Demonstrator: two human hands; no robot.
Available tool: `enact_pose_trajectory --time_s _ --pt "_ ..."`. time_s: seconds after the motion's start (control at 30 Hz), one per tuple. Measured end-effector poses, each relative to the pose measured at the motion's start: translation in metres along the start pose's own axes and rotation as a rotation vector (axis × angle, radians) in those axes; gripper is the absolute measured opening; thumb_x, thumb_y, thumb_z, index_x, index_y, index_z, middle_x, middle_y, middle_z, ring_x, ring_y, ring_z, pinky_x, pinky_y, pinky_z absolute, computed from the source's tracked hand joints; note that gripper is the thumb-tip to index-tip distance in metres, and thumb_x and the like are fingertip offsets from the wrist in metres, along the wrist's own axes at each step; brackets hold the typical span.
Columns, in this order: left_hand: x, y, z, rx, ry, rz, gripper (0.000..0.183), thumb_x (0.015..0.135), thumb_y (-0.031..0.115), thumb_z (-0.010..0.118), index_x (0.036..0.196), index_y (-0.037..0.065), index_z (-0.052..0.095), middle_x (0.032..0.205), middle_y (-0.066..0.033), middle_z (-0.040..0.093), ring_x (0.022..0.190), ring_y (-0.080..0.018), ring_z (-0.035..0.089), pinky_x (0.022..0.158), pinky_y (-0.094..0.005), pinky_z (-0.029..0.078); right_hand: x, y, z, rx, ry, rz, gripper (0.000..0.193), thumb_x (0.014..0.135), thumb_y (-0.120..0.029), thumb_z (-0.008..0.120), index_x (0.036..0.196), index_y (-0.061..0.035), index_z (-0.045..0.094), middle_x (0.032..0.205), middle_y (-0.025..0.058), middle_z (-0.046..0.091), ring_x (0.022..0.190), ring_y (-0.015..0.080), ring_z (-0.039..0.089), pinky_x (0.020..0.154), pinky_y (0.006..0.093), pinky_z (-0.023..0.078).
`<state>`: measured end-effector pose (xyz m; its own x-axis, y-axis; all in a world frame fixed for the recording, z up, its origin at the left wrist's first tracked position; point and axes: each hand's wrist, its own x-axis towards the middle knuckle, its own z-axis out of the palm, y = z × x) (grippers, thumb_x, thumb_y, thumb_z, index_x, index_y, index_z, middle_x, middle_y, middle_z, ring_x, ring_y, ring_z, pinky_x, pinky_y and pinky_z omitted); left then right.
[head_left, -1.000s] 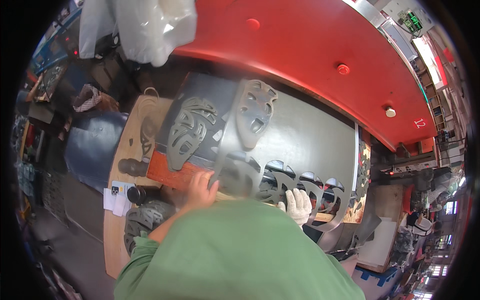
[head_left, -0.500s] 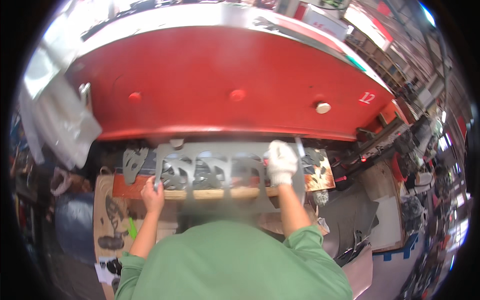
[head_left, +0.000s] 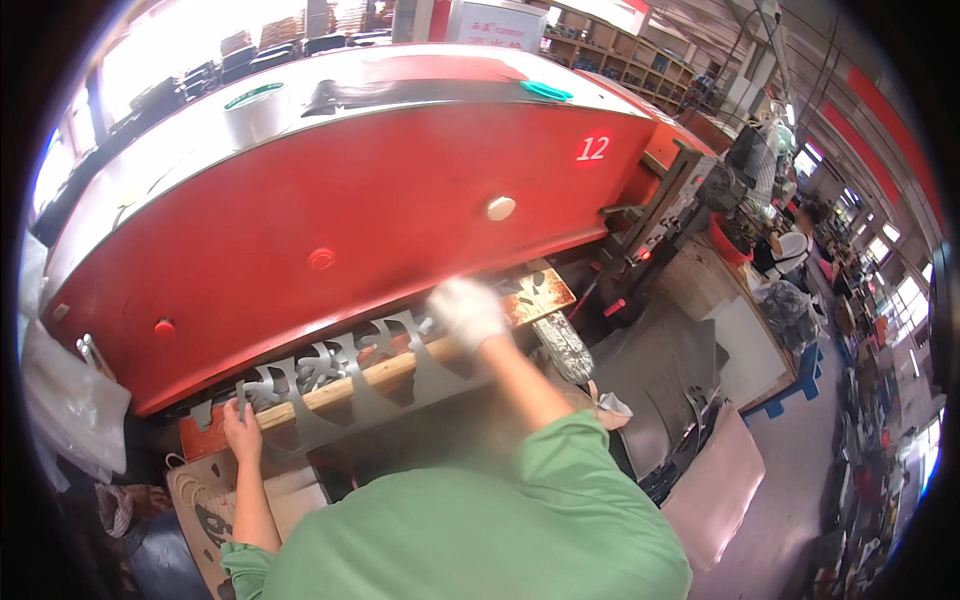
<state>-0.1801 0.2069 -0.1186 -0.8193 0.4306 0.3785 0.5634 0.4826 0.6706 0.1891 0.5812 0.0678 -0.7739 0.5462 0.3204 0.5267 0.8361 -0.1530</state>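
A grey sheet (head_left: 435, 375) with large shaped openings lies slantwise across the board (head_left: 335, 393) and hangs over its near edge. My bare left hand (head_left: 242, 432) is closed on the sheet's left edge, with a narrow grey strip standing up between the fingers. My right hand (head_left: 466, 312), in a white glove, is over the right part of the sheet. Its fingers are smeared by motion, so I cannot make out its grip. Grey cut pieces (head_left: 318, 366) show through the openings on the board.
A big red machine beam (head_left: 400, 210) spans just beyond the board. On top stand a white bucket (head_left: 255, 115) and a teal item (head_left: 546, 90). At right are dark sheets (head_left: 650, 370), a pink sheet (head_left: 715, 480) and a red basin (head_left: 730, 238). A person (head_left: 793, 248) is farther off.
My view has turned right, so the beam and board now slant. The gloved hand has shifted across the sheet's right part. My left hand keeps the sheet's left edge.
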Motion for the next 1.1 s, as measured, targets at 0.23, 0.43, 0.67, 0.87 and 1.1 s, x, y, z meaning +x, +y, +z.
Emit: enact_pose_trajectory --time_s 0.23,0.43,0.67,0.87,1.1 --pt "0.001 0.002 -0.002 -0.031 0.007 0.027 0.032 0.096 0.018 0.065 0.122 0.001 0.057 0.099 -0.0186 0.070 0.092 -0.0355 0.067 0.084 -0.0442 0.051 -0.047 -0.059 0.088 -0.063 0.088 0.082 0.054 0.093 -0.056 0.058 0.123 -0.0121 0.069 0.112 0.0088 0.071 0.121 0.0324 0.053 0.103 0.0495 0.037" --pt "0.002 0.008 -0.002 0.052 -0.002 0.009 0.032 0.095 0.018 0.066 0.120 0.002 0.056 0.097 -0.0198 0.070 0.090 -0.0383 0.067 0.081 -0.0464 0.051 -0.048 -0.057 0.081 -0.003 0.128 0.077 0.056 0.090 -0.054 0.062 0.122 -0.0089 0.069 0.105 0.0114 0.072 0.111 0.0307 0.059 0.098 0.0445 0.044" --pt "-0.019 0.019 -0.010 0.039 0.035 0.027 0.038 0.093 0.021 0.069 0.124 0.004 0.056 0.105 -0.0226 0.068 0.097 -0.0404 0.066 0.084 -0.0483 0.051 -0.059 -0.061 0.074 0.011 0.055 0.039 0.046 0.088 -0.052 0.064 0.103 -0.0100 0.071 0.097 0.0165 0.071 0.097 0.0350 0.064 0.088 0.0498 0.048" --pt "-0.109 0.049 -0.072 -0.075 -0.126 -0.123 0.045 0.092 0.026 0.072 0.127 0.003 0.055 0.101 -0.0191 0.068 0.093 -0.0330 0.066 0.081 -0.0441 0.053 -0.102 -0.084 0.007 -0.148 -0.083 0.222 0.034 0.095 -0.045 0.056 0.101 -0.0168 0.075 0.090 0.0130 0.075 0.088 0.0351 0.071 0.080 0.0472 0.056" --pt "-0.142 0.058 -0.161 -0.220 -0.388 -0.202 0.034 0.093 0.020 0.070 0.119 0.000 0.065 0.105 -0.0160 0.071 0.099 -0.0301 0.069 0.087 -0.0382 0.054 -0.082 -0.214 0.019 0.360 -0.073 0.033 0.057 0.093 -0.046 0.063 0.134 -0.0065 0.062 0.132 0.0176 0.066 0.124 0.0333 0.061 0.109 0.0412 0.045"
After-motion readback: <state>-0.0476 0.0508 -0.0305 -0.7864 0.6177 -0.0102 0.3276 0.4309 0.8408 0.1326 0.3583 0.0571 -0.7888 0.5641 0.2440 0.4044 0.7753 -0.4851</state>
